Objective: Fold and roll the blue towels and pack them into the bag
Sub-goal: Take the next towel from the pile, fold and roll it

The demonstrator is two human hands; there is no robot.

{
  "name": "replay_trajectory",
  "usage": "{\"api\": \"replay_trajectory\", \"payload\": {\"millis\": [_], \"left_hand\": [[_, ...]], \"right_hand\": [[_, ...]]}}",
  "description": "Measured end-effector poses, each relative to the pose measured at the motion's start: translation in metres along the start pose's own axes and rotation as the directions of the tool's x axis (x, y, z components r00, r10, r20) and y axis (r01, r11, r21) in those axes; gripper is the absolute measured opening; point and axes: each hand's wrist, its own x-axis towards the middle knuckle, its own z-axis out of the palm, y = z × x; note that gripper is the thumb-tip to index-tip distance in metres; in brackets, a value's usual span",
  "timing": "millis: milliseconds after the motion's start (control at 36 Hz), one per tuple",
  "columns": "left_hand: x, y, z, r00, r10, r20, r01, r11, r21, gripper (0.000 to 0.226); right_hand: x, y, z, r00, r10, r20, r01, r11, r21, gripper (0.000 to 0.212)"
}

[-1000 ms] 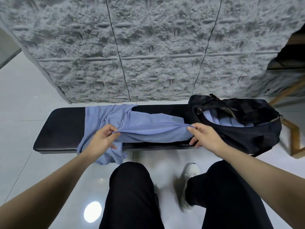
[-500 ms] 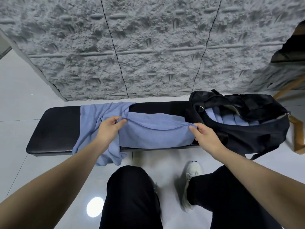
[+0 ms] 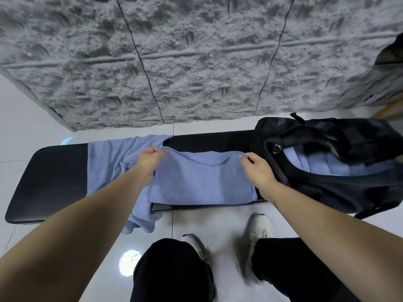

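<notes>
Cloth this soft will not hold a shape by itself: the folded pale-blue terry towel [image 3: 202,177] looks light and limp, and its far edge sags in a shallow dip between the two grips. It lies in the middle of the frame on the long black padded table [image 3: 43,182], and its near edge reaches the table's front lip. The left hand [image 3: 150,159] pinches the far-left corner between thumb and fingers, and the right hand [image 3: 258,168] pinches the far-right corner the same way, so both grips are clamped on the towel. Corners and edges are probably the best places to hold it, since a grip in the middle would only bunch it.

As folded, the towel's long axis runs left to right across the frame, along the table's length, and the held edge points toward the grey rough-textured wall [image 3: 196,62].

A second, loose pale-blue towel [image 3: 104,160] is draped over the table at centre left, and one end hangs toward the floor. At the right stands the open black fabric backpack [image 3: 327,192], with rolled blue towels [image 3: 316,164] already lined up inside its mouth.
</notes>
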Motion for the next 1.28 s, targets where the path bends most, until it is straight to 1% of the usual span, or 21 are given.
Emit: {"api": "replay_trajectory", "payload": {"millis": [83,111,194,250,306,389,500,556,611,639,667,694,750,806,861,944,1028,1083,1139,1194,1278], "left_hand": [[0.008,0.002,0.002,1.0,-0.024,0.019,0.025,0.997,-0.068,0.016],[0.01,0.003,0.001,0.999,-0.025,0.027,0.026,0.997,-0.069,0.017],[0.015,0.002,-0.002,0.997,-0.02,0.071,0.024,0.998,-0.065,0.037],[0.012,0.004,-0.004,0.992,0.004,0.124,0.005,0.997,-0.073,0.033],[0.006,0.006,-0.006,0.985,0.035,0.171,-0.019,0.995,-0.094,0.023],[-0.004,0.009,-0.012,0.986,0.068,0.155,-0.046,0.989,-0.14,0.02],[-0.016,0.005,-0.026,0.985,0.067,0.161,-0.028,0.972,-0.233,0.022],[-0.024,0.004,-0.033,0.978,0.078,0.193,-0.016,0.952,-0.305,0.02],[-0.031,0.005,-0.042,0.963,0.124,0.24,-0.03,0.932,-0.36,0.013],[-0.033,0.007,-0.046,0.952,0.145,0.269,-0.034,0.925,-0.38,0.014],[-0.036,0.011,-0.049,0.941,0.164,0.296,-0.037,0.92,-0.391,0.022],[-0.039,0.015,-0.052,0.933,0.174,0.315,-0.037,0.917,-0.398,0.023],[-0.045,0.023,-0.054,0.932,0.177,0.316,-0.039,0.917,-0.397,0.015],[-0.052,0.031,-0.053,0.942,0.166,0.292,-0.036,0.914,-0.404,0.028],[-0.057,0.035,-0.053,0.949,0.164,0.27,-0.038,0.908,-0.417,0.035],[-0.063,0.036,-0.057,0.948,0.163,0.275,-0.026,0.897,-0.441,0.036],[-0.064,0.032,-0.061,0.938,0.169,0.303,-0.013,0.89,-0.457,0.037],[-0.066,0.03,-0.064,0.925,0.172,0.34,-0.003,0.896,-0.444,0.037],[-0.068,0.027,-0.064,0.925,0.16,0.346,-0.006,0.914,-0.406,0.037],[-0.071,0.025,-0.06,0.933,0.14,0.331,-0.01,0.931,-0.364,0.037],[-0.07,0.016,-0.06,0.943,0.106,0.315,0.002,0.946,-0.324,0.035]], "right_hand": [[0.014,-0.004,0.0,0.997,0.071,-0.022,-0.071,0.997,0.026,0.025],[0.017,-0.004,0.0,0.995,0.092,-0.027,-0.091,0.995,0.03,0.025],[0.023,-0.008,0.001,0.991,0.132,0.011,-0.132,0.989,0.062,0.022],[0.025,-0.011,0.001,0.988,0.145,0.06,-0.151,0.983,0.103,0.019],[0.025,-0.014,-0.001,0.983,0.146,0.109,-0.162,0.975,0.154,0.019],[0.02,-0.017,-0.005,0.976,0.134,0.171,-0.173,0.956,0.237,0.023],[0.007,-0.015,-0.01,0.98,0.109,0.164,-0.162,0.918,0.362,0.023],[-0.001,-0.014,-0.011,0.983,0.095,0.155,-0.153,0.892,0.425,0.023],[-0.006,-0.016,-0.014,0.984,0.082,0.159,-0.15,0.863,0.483,0.023],[-0.007,-0.019,-0.015,0.982,0.075,0.173,-0.154,0.848,0.507,0.023],[-0.008,-0.021,-0.016,0.979,0.071,0.191,-0.162,0.838,0.521,0.025],[-0.008,-0.024,-0.018,0.974,0.072,0.213,-0.175,0.838,0.517,0.028],[-0.011,-0.034,-0.021,0.959,0.095,0.267,-0.223,0.833,0.507,0.032],[-0.015,-0.043,-0.023,0.934,0.111,0.339,-0.287,0.8,0.528,0.032],[-0.018,-0.049,-0.026,0.908,0.077,0.412,-0.314,0.776,0.547,0.032],[-0.022,-0.05,-0.031,0.877,0.017,0.48,-0.302,0.797,0.523,0.032],[-0.026,-0.048,-0.037,0.852,0.033,0.523,-0.34,0.794,0.504,0.029],[-0.028,-0.047,-0.041,0.833,0.076,0.548,-0.391,0.783,0.485,0.029],[-0.029,-0.043,-0.044,0.796,0.138,0.589,-0.448,0.789,0.42,0.029],[-0.03,-0.037,-0.045,0.746,0.226,0.626,-0.5,0.811,0.304,0.028],[-0.032,-0.029,-0.045,0.687,0.314,0.655,-0.515,0.846,0.135,0.026]]}}
